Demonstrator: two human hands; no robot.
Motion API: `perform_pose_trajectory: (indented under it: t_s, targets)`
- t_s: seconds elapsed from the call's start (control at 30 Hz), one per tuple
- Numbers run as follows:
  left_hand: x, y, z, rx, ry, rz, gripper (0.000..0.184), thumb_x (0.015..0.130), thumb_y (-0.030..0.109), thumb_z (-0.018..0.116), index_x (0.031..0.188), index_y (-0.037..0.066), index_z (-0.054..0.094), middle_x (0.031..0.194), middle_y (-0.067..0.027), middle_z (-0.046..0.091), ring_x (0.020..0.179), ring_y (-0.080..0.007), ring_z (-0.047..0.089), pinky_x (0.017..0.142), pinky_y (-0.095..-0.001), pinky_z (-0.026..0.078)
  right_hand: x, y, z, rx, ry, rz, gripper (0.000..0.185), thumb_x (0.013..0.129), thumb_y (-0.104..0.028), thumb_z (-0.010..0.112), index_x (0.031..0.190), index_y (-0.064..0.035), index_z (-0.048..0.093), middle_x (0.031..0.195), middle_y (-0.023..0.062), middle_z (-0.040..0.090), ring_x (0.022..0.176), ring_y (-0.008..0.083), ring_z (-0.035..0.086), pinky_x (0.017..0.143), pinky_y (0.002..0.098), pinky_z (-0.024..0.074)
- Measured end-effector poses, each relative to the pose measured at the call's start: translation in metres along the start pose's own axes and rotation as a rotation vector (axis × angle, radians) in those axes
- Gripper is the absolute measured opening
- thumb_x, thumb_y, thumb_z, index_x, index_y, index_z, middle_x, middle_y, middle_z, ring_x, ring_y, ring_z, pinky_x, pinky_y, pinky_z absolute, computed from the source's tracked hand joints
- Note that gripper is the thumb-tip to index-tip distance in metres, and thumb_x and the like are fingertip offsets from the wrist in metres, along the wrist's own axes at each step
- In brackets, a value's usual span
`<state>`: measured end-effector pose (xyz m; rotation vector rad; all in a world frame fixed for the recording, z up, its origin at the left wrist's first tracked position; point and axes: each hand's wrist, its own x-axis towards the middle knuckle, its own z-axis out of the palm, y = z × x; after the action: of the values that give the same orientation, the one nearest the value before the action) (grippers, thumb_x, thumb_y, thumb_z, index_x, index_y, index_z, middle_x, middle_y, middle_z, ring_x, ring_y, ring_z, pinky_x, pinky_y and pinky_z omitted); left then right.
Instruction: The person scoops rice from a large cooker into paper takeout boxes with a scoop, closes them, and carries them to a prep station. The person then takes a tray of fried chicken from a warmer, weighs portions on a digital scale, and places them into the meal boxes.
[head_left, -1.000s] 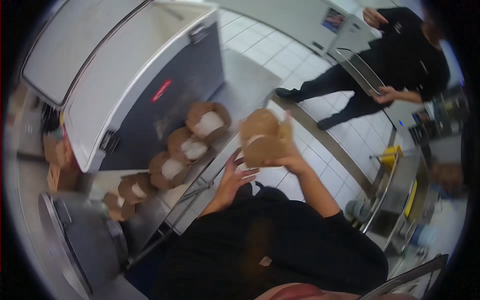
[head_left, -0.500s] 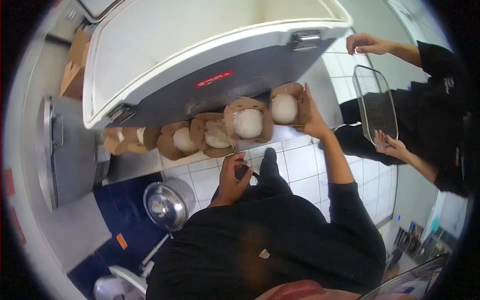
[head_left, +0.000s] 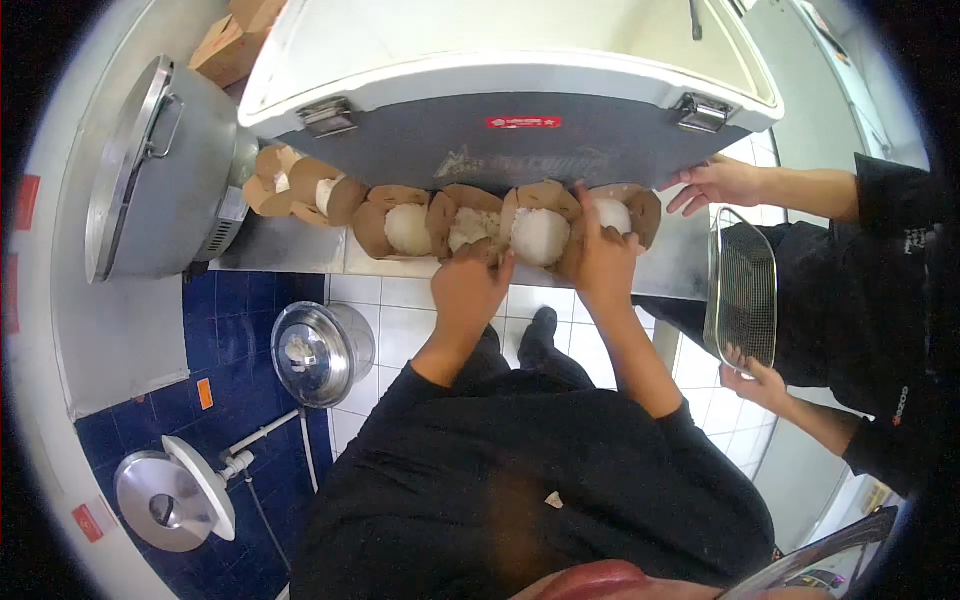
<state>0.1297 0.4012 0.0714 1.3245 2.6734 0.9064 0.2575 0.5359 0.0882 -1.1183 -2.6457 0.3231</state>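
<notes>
Open brown cardboard food boxes stand in a row, holding white mounds of what looks like cooked rice. My left hand [head_left: 468, 295] is bent at the front of one box [head_left: 446, 212] with a crumbly rice mound [head_left: 474, 228], its fingertips closed on the front rim. To its right is a box [head_left: 553, 193] with a rounder rice mound [head_left: 540, 236]. My right hand [head_left: 607, 262] grips the near corner of the rightmost box [head_left: 648, 214]; one finger reaches up between the boxes, the others cover part of its rice [head_left: 611, 213]. Both palms are hidden.
Behind the boxes stands a big grey cooler box [head_left: 400, 140] with metal latches. Large pot [head_left: 190, 170] at left; lidded steel pot [head_left: 322, 355] below the counter edge. At right, a co-worker's hand [head_left: 720, 185] reaches toward the boxes; their other hand [head_left: 755, 382] holds a wire basket [head_left: 745, 290].
My left hand has moved up onto the boxes. My right hand has shifted from the rightmost box's outer side to its near left corner. The co-worker's upper hand has come closer.
</notes>
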Motion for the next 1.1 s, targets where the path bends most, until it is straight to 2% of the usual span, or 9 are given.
perform_pose_trajectory:
  t_s: [0.1, 0.13, 0.3, 0.4, 0.6, 0.77, 0.9, 1.0, 1.1]
  targets:
    - [0.006, 0.003, 0.006, 0.118, -0.143, -0.023, 0.026, 0.086, 0.029, 0.055, 0.078, 0.006, 0.066, 0.07, -0.015, 0.064, 0.062, -0.0346, 0.062, 0.057, -0.0432, 0.05, -0.007, 0.003, 0.009, -0.095, 0.011, -0.213, 0.028, 0.071, -0.006, 0.06, 0.097, -0.0138, 0.066, 0.079, 0.0094, 0.062, 0.076, 0.0238, 0.061, 0.071, 0.0385, 0.0336]
    - [0.007, 0.005, 0.006, 0.117, -0.164, -0.011, 0.026, 0.086, 0.028, 0.055, 0.078, 0.006, 0.065, 0.07, -0.0151, 0.064, 0.061, -0.0347, 0.062, 0.056, -0.0432, 0.049, -0.01, 0.0, 0.01, -0.047, 0.035, -0.202, 0.011, 0.073, -0.008, 0.058, 0.081, -0.0114, 0.066, 0.079, 0.0085, 0.062, 0.078, 0.0228, 0.061, 0.072, 0.0389, 0.0335]
    - [0.015, -0.003, 0.006, -0.054, -0.021, 0.02, 0.029, 0.087, 0.029, 0.053, 0.072, 0.006, 0.065, 0.063, -0.0154, 0.062, 0.057, -0.035, 0.061, 0.054, -0.0432, 0.048, -0.021, 0.003, 0.001, -0.027, 0.041, -0.151, 0.011, 0.075, -0.01, 0.058, 0.084, -0.0107, 0.064, 0.082, 0.0074, 0.062, 0.083, 0.0249, 0.061, 0.075, 0.0438, 0.0333]
    - [0.025, -0.004, 0.003, 0.003, -0.133, 0.005, 0.03, 0.086, 0.028, 0.054, 0.068, 0.007, 0.064, 0.06, -0.015, 0.061, 0.056, -0.0354, 0.061, 0.054, -0.0433, 0.048, -0.023, 0.001, -0.003, -0.053, 0.063, -0.118, 0.011, 0.076, -0.009, 0.058, 0.086, -0.0103, 0.063, 0.082, 0.0095, 0.062, 0.082, 0.0278, 0.06, 0.076, 0.0453, 0.034]
    - [0.023, -0.001, 0.018, -0.203, -0.021, 0.205, 0.022, 0.084, 0.022, 0.056, 0.079, 0.002, 0.062, 0.072, -0.0174, 0.063, 0.065, -0.0345, 0.062, 0.06, -0.0435, 0.049, -0.015, -0.017, 0.002, 0.007, 0.05, -0.01, 0.011, 0.078, -0.006, 0.056, 0.087, -0.01, 0.062, 0.083, 0.013, 0.062, 0.078, 0.0331, 0.058, 0.075, 0.0415, 0.0383]
    - [0.03, -0.005, 0.02, -0.316, -0.077, 0.16, 0.02, 0.082, 0.02, 0.058, 0.084, 0.0, 0.061, 0.08, -0.0184, 0.063, 0.073, -0.0344, 0.062, 0.065, -0.0423, 0.05, -0.007, -0.01, 0.01, 0.2, 0.062, 0.102, 0.015, 0.078, -0.007, 0.057, 0.092, -0.01, 0.062, 0.083, 0.0152, 0.061, 0.081, 0.0359, 0.058, 0.073, 0.0433, 0.042]
    - [0.028, -0.006, -0.011, -0.346, -0.2, 0.113, 0.019, 0.078, 0.018, 0.063, 0.09, 0.003, 0.064, 0.088, -0.0167, 0.064, 0.081, -0.0321, 0.062, 0.069, -0.0423, 0.049, 0.001, -0.008, 0.008, 0.128, -0.106, 0.12, 0.021, 0.078, -0.011, 0.058, 0.099, -0.0095, 0.063, 0.091, 0.0194, 0.063, 0.087, 0.0393, 0.061, 0.076, 0.0466, 0.0466]
    - [0.018, -0.042, -0.037, -0.349, 0.276, 0.116, 0.027, 0.073, 0.018, 0.068, 0.097, 0.005, 0.063, 0.095, -0.0162, 0.06, 0.091, -0.0325, 0.058, 0.076, -0.043, 0.047, 0.005, -0.014, 0.001, 0.149, -0.103, 0.187, 0.023, 0.081, -0.012, 0.055, 0.102, -0.0084, 0.063, 0.093, 0.0237, 0.064, 0.084, 0.0418, 0.062, 0.073, 0.0474, 0.0488]
    - [0.015, -0.098, -0.068, -0.077, 0.433, -0.097, 0.036, 0.071, 0.019, 0.07, 0.103, 0.008, 0.058, 0.106, -0.0162, 0.052, 0.101, -0.0352, 0.05, 0.085, -0.0443, 0.042, 0.002, 0.008, 0.008, 0.165, -0.031, 0.036, 0.024, 0.082, -0.011, 0.053, 0.104, -0.0092, 0.064, 0.09, 0.0238, 0.064, 0.085, 0.0415, 0.062, 0.073, 0.0457, 0.049]
